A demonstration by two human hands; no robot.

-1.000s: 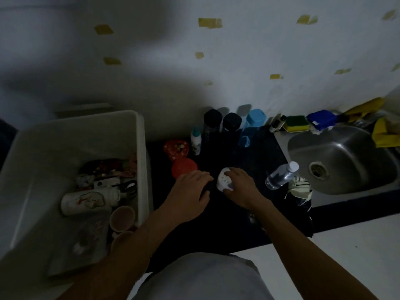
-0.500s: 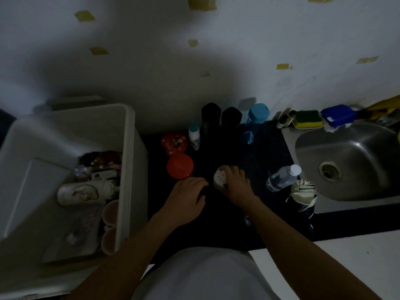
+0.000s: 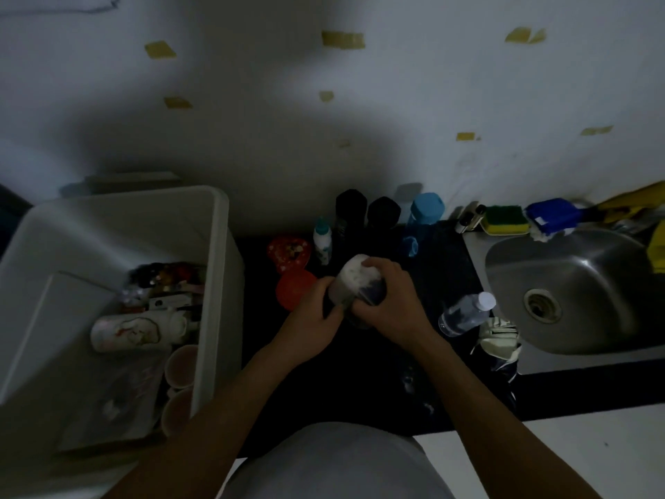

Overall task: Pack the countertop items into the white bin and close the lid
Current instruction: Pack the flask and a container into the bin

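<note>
A: Entry 1. The white bin (image 3: 223, 246): plastic, matt, smooth walls. And the sink (image 3: 575, 268)?
B: Metal, brushed, dull sheen. The water bottle (image 3: 464, 315): clear plastic, glossy.
A: The sponge (image 3: 503, 219): rough green scouring face over yellow foam. The countertop (image 3: 360, 383): dark, matt.
B: The jar (image 3: 354, 279): white cap, smooth; the body is too dim to tell glass from plastic. The heart-shaped box (image 3: 289, 254): red, glossy.

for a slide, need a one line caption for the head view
Left hand and right hand grip a white-topped jar beside the white bin.
</note>
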